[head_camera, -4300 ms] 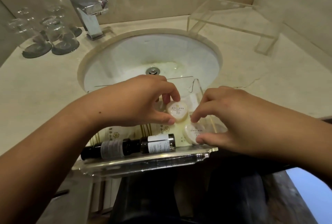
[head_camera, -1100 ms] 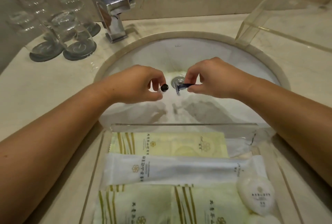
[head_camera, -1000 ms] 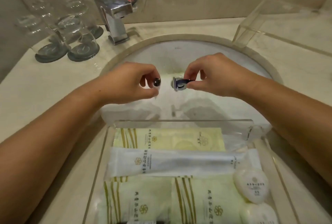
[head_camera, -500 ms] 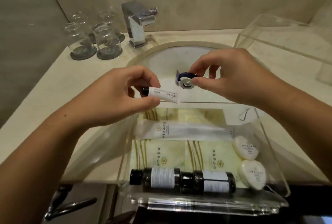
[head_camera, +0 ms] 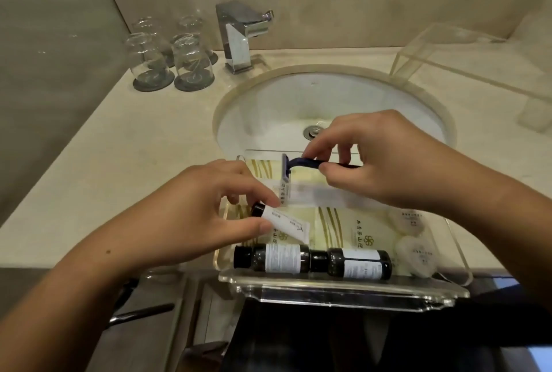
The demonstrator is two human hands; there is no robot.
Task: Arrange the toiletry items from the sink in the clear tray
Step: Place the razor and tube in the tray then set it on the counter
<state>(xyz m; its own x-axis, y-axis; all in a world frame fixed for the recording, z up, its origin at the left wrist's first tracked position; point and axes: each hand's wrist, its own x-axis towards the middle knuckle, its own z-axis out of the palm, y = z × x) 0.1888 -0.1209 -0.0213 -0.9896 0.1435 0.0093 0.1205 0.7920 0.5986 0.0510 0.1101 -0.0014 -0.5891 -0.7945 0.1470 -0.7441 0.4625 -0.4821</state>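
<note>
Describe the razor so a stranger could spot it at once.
Start at the round white sink, then drop to the clear tray at its near edge. The razor is held above the tray's far side in the right hand. Unlike the pale packets and dark bottles below, it has a thin dark-blue handle and grey head.

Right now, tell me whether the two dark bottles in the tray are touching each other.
Touching. The head view shows the left dark bottle and the right dark bottle lying end to end, no gap between them.
</note>
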